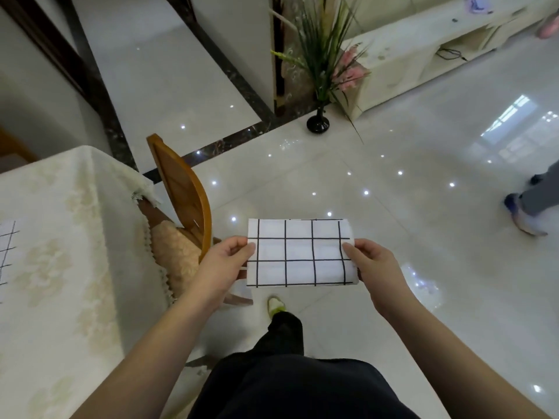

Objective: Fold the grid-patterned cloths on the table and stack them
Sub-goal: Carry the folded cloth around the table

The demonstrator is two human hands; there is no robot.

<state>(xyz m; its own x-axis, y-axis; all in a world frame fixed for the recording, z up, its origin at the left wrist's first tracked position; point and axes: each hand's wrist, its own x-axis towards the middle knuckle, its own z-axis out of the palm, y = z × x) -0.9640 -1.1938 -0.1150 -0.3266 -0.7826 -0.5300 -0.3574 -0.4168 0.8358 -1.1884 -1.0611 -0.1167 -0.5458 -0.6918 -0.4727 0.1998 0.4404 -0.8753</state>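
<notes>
A white cloth with a black grid (299,252), folded into a small rectangle, hangs in the air over the floor in front of me. My left hand (225,263) pinches its left edge and my right hand (373,264) pinches its right edge, thumbs on top. Another grid-patterned cloth (6,249) lies on the table (57,267) at the far left, mostly cut off by the frame edge.
The table carries a cream floral tablecloth. A wooden chair (181,195) with a cushion stands at its right side. A black vase with a plant (319,122) sits on the glossy tiled floor. Another person's feet (526,207) are at the right.
</notes>
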